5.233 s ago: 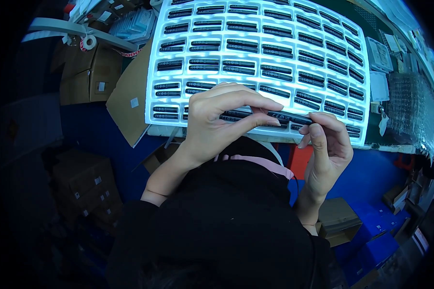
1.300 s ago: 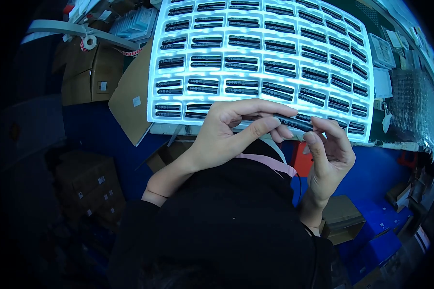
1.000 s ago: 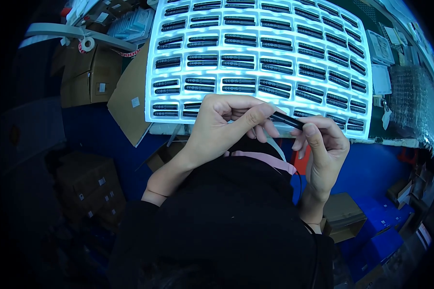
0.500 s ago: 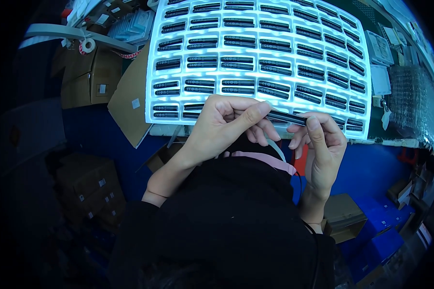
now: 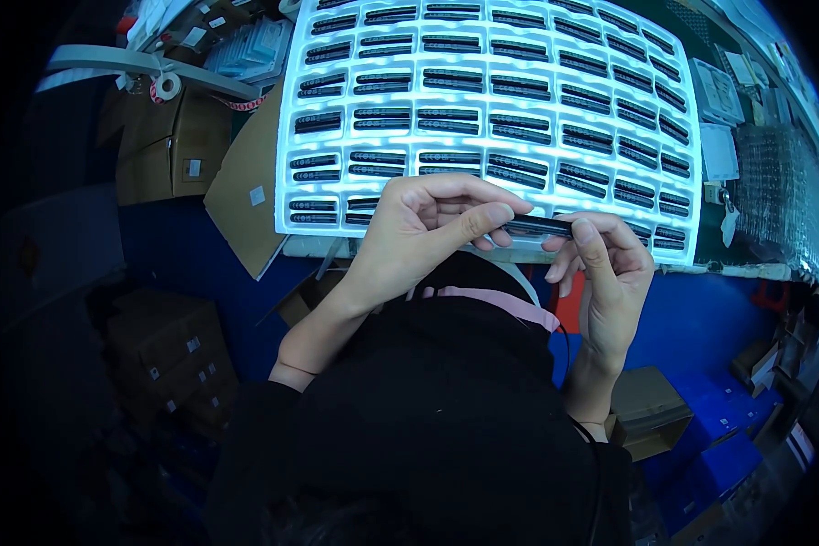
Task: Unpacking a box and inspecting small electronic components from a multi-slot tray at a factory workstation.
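Note:
A slim black stick-shaped piece (image 5: 541,227) is stretched between my two hands, over the near edge of a white tray (image 5: 280,182). My left hand (image 5: 428,218) pinches its left end between thumb and fingers. At its right end, the thumb and forefinger of my right hand (image 5: 610,264) are closed on it, the other fingers curled below. The tray has rows of compartments, most with a pair of similar black pieces (image 5: 449,120) lying side by side. Part of the nearest row is hidden behind my hands. The exact kind of the black pieces cannot be made out.
Left of the tray are a cardboard sheet (image 5: 246,196), cardboard boxes (image 5: 175,146) and a tape roll (image 5: 165,86) by a pale bar. Stacked clear plastic trays (image 5: 778,182) stand on the right. An open carton (image 5: 651,414) and blue bins (image 5: 719,455) sit low at the right.
The black piece has turned slightly between my fingers and lies a little more level. My left fingers have curled in, and the left hand has shifted slightly. My right hand stays nearly in place.

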A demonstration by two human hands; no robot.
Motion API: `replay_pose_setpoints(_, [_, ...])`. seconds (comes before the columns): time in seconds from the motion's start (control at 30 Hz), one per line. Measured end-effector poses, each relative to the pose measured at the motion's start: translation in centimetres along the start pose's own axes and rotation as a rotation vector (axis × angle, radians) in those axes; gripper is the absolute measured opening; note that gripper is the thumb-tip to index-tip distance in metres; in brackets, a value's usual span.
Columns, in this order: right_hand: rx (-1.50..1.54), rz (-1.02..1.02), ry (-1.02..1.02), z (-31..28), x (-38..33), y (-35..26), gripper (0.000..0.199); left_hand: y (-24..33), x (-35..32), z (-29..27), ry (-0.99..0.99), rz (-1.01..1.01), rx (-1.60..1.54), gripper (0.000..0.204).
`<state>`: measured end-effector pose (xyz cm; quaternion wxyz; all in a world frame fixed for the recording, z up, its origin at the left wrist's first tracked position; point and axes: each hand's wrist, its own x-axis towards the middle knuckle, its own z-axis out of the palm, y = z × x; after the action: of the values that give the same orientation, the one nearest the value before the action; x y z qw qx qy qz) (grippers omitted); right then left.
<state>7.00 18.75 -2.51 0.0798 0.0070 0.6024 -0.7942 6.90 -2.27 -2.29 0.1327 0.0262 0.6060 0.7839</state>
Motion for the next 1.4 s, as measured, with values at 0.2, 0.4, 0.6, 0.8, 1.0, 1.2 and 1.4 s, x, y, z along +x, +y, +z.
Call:
replay_pose_setpoints(0.2, [-0.040,0.010,-0.018,-0.1,0.0,-0.1,0.019,0.0,-0.1,0.0,0.040,0.003,0.046,0.020])
replay_pose_setpoints(0.4, [-0.418,-0.215,0.000,-0.1,0.5,0.5,0.015,-1.2,0.1,0.1,0.111,0.209,0.419,0.019])
replay_pose_setpoints(0.6, [-0.876,-0.410,0.103,-0.3,-0.4,0.9,0.018,-1.7,0.0,0.1,0.136,0.378,0.870,0.022])
replay_pose_setpoints(0.8, [-1.085,-0.525,0.106,0.2,-1.9,1.6,0.021,-1.8,0.1,0.5,0.139,0.409,0.986,0.011])
replay_pose_setpoints(1.0, [-1.151,-0.492,0.116,1.1,-2.7,2.2,0.023,-2.4,-0.3,0.1,0.105,0.451,0.952,0.011])
replay_pose_setpoints(1.2, [-0.892,-0.306,0.050,0.7,-2.9,1.8,0.026,-2.0,-0.6,0.0,0.123,0.313,0.980,0.015])
replay_pose_setpoints(1.4, [-0.683,-0.194,0.065,0.6,-2.7,1.4,0.023,-2.2,-0.4,-0.5,0.084,0.302,0.911,0.015])
